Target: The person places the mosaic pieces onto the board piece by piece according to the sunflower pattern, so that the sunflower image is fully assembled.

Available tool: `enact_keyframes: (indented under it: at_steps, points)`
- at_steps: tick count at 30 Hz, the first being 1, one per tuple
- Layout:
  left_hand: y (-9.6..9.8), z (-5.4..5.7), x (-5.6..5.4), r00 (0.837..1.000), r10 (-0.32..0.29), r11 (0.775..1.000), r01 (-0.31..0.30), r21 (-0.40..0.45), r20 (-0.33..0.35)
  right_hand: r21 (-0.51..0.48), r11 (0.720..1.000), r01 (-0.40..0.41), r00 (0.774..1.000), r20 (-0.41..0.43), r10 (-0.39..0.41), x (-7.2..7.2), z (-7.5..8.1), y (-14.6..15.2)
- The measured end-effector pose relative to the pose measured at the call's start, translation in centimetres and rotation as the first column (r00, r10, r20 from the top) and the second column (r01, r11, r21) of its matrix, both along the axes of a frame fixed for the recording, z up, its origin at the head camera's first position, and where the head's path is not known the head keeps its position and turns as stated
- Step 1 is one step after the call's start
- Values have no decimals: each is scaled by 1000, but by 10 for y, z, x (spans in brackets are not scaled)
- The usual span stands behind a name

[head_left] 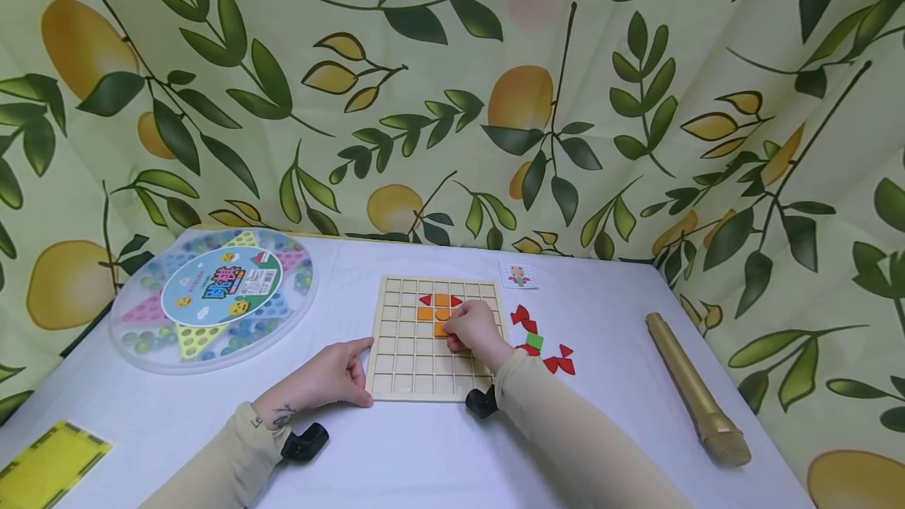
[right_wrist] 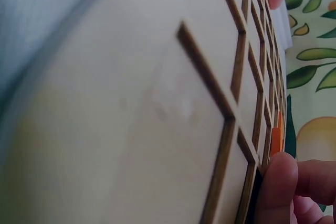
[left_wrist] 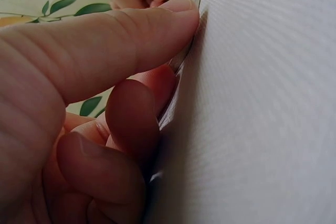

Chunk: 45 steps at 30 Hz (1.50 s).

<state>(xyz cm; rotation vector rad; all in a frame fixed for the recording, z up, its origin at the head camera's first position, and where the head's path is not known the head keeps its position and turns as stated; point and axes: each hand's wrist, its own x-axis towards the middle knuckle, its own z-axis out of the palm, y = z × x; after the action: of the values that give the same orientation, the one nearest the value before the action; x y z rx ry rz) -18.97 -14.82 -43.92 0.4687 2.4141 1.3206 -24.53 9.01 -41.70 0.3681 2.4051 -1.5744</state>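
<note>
A pale wooden grid board (head_left: 403,371) lies on the table under both hands. My left hand (head_left: 328,374) touches the board's left edge with thumb and index finger spread; its other fingers are loosely bent. Over the board's middle, my right hand (head_left: 477,328) pinches an orange square piece (head_left: 440,330) at a grid cell, its fingertips partly hiding it. An orange piece (right_wrist: 276,139) shows just past the thumb in the right wrist view. Above sit orange squares (head_left: 425,313) and two red pieces (head_left: 425,300). The left wrist view shows the left thumb (left_wrist: 178,11) against the board's edge.
Several red pieces (head_left: 522,314) and a green square (head_left: 535,341) lie right of the board, below a small pattern card (head_left: 519,275). A round game box (head_left: 127,320) stands at left, a yellow panel (head_left: 53,466) nearer, a gold microphone (head_left: 696,391) at right.
</note>
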Motion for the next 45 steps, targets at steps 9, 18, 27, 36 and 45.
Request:
enact_keyframes:
  at_steps: [9, 18, 27, 36, 45]
  points:
    - [1, -1, 0, 1000, 4, 1000, -4, 1, 7, 82, 997, 7, 1000, -27, -4, -2, -7, -2]
    - [1, -1, 1, 1000, -4, 1000, 4, -2, -2, 166, 985, -36, 996, -70, 49, 2, -6, 0]
    - [5, 1, -1, 1000, -20, 1000, 20, -14, 0, 274, 961, -46, 886, -433, 166, 26, 23, 49]
    - [2, 5, 1, 1000, -1, 999, 0, -36, -17, 388, 920, 56, 917, -384, 106, 49, 18, 137]
    - [0, 3, 2, 1000, 10, 998, -11, -59, -10, 475, 879, 29, 969, -229, 91, 47, 5, 179]
